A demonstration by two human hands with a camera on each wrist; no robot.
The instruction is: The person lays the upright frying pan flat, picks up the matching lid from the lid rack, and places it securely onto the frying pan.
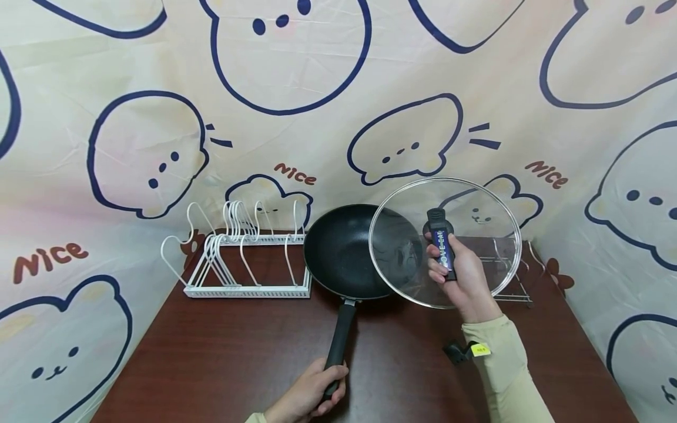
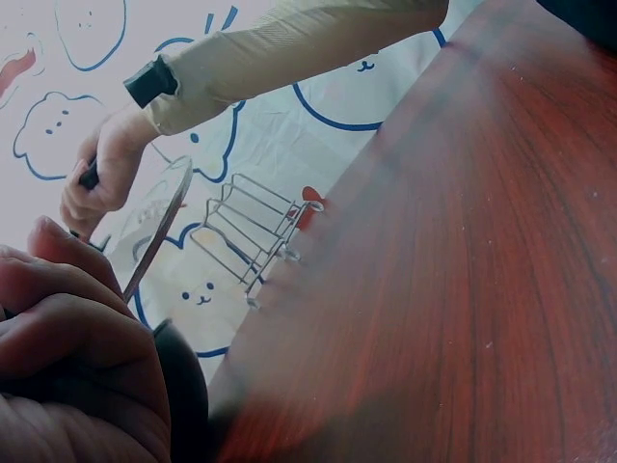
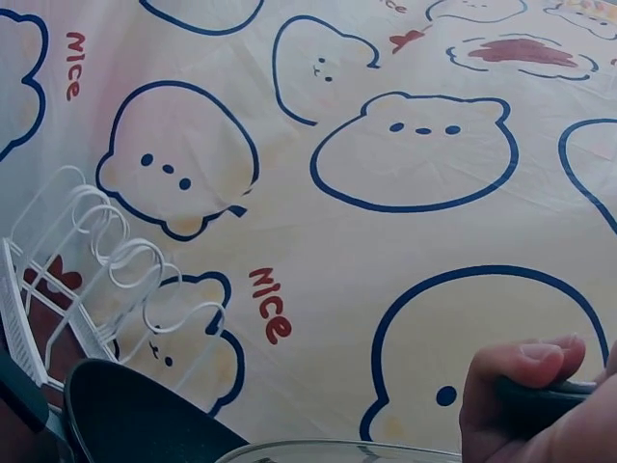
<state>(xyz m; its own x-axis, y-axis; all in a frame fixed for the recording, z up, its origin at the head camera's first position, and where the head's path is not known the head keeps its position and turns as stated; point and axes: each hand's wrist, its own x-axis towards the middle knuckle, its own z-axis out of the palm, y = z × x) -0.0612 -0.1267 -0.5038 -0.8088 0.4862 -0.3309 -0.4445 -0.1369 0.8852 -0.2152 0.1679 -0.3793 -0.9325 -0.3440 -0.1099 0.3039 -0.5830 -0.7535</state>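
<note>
A black frying pan [image 1: 344,252] is in the middle of the head view, its handle toward the person. My left hand [image 1: 317,388] grips the end of that handle; in the left wrist view its curled fingers [image 2: 77,338] hide most of the handle. My right hand [image 1: 465,276] holds a round glass lid [image 1: 402,270] by its dark upright handle [image 1: 443,244]. The lid is raised and tilted, its clear pane overlapping the pan's right side in the head view. In the right wrist view, only a strip of the lid's rim [image 3: 337,448] shows.
A white rack [image 1: 248,291] with curved wire dividers stands left of the pan. Behind the lid at the right is a metal wire rack [image 1: 515,296], plainer in the left wrist view. Both stand on a brown wooden table [image 1: 238,335] before a cartoon-printed cloth [image 1: 328,141].
</note>
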